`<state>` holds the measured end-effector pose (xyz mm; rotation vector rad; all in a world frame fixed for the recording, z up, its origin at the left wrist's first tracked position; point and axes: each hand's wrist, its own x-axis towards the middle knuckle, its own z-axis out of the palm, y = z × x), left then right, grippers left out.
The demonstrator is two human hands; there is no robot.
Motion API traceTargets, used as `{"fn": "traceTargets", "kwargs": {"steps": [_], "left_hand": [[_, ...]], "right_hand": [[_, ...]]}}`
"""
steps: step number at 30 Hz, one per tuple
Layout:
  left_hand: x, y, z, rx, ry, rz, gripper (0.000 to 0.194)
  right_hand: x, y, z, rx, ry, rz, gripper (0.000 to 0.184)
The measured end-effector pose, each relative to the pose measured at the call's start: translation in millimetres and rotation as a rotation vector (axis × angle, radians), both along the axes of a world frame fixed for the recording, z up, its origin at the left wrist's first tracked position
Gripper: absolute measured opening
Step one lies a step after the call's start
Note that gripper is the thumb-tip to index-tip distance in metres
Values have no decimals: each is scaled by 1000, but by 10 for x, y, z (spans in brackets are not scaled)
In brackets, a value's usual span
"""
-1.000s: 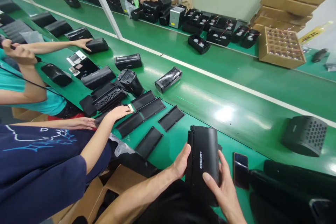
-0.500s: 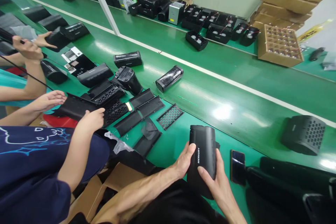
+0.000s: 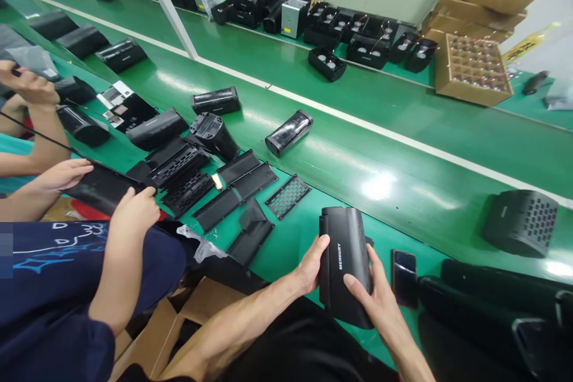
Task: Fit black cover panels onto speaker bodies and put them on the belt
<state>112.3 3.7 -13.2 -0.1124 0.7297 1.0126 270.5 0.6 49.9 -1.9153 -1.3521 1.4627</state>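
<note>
Between my two hands I hold a black speaker housing [image 3: 347, 250] with MERKURY printed on its front, its long side running toward me. My left hand [image 3: 313, 262] grips the left edge, thumb on top. On the right side, my right hand [image 3: 373, 289] is closed round the housing, its thumb lying on the front face near the lettering. A small dark piece shows behind the housing on the right; what it is I cannot make out. A smartphone [image 3: 404, 277] lies just right of my right hand. A perforated grille panel [image 3: 289, 196] lies on the green table beyond my left hand.
Several black panels [image 3: 250, 176] and housings [image 3: 215, 134] lie to the left, near a co-worker's hands [image 3: 134, 212]. One housing [image 3: 289, 132] lies on the green conveyor belt [image 3: 358, 149], another [image 3: 521, 224] at right. An open cardboard box [image 3: 210, 301] stands below the table edge.
The housing in my hands has turned slightly, showing more of its left side, and moved a little up. At left, the co-worker's hands have shifted left with a black panel.
</note>
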Motion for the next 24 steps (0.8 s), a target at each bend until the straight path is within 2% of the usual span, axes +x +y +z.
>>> {"fn": "traceTargets", "kwargs": {"steps": [5, 10, 15, 19, 24], "left_hand": [[-30, -12, -11, -23, -79, -73, 77], [-174, -35, -83, -37, -134, -48, 79], [-321, -29, -33, 4, -213, -100, 88], [-307, -27, -3, 14, -210, -107, 86], [-182, -46, -3, -8, -70, -40, 78]], "right_hand": [[14, 17, 31, -127, 239, -168, 114], [100, -14, 161, -177, 419, -401, 96], [192, -72, 368, -214, 630, -475, 86], [198, -110, 416, -197, 611, -417, 90], [68, -145, 392, -107, 308, -305, 97]]}}
